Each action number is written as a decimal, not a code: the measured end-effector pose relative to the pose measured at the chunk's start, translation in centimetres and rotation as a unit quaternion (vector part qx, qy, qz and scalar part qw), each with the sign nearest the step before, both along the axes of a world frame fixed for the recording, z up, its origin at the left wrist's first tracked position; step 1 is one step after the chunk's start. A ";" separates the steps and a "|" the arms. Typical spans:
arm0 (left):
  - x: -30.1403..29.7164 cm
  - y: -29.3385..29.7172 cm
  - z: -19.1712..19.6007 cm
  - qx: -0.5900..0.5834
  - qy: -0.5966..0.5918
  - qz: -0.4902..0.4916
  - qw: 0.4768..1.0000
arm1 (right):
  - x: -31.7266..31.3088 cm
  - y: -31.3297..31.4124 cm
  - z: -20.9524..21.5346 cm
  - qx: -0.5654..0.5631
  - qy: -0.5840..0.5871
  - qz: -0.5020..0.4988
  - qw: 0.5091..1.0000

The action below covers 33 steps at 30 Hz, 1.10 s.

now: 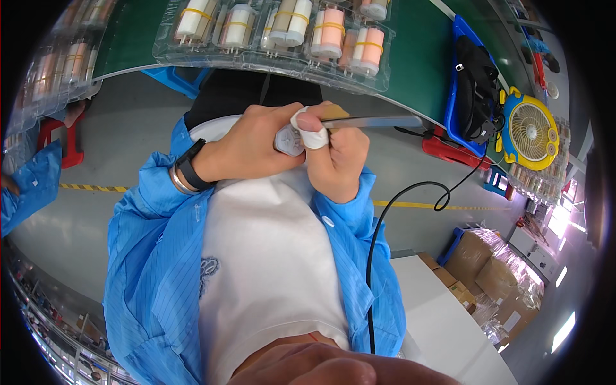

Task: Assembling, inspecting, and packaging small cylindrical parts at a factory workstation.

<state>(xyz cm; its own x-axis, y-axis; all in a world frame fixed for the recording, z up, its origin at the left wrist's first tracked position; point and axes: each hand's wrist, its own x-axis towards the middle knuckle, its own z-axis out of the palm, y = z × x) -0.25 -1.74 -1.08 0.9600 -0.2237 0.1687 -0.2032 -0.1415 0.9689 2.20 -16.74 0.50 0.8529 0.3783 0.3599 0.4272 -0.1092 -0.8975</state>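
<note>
My left hand (251,144), with a black band and a metal bracelet at its wrist, is closed around a small part with a pale, translucent round end face (289,140). The rest of that part is hidden in the fingers. Pressed close beside it, my right hand (339,160) has white tape (314,136) wrapped round a digit. It grips a long, flat metal tool (378,121), whose shiny end points to the right; whether it is a blade or tweezers cannot be made out. Both hands are held in front of my chest, near the bench edge.
On the green bench (410,61) stands a clear plastic tray (269,61) with several white, grey and pink cylinders in yellow bands. A blue bin (454,128) with a black bag (476,90) and a yellow fan (531,131) stand to the right. A black cable (410,187) hangs beside me.
</note>
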 end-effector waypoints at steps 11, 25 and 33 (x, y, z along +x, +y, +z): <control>0.4 0.0 -0.3 0.002 -0.025 0.040 0.999 | 0.0 0.0 2.0 0.091 0.199 -0.054 0.974; 0.1 -0.2 -0.8 -0.060 0.043 0.019 0.997 | -0.5 0.5 1.4 0.154 0.231 -0.063 0.959; 0.0 0.0 -0.4 -0.077 0.089 -0.023 0.993 | -0.8 0.6 0.7 0.120 0.194 -0.068 0.971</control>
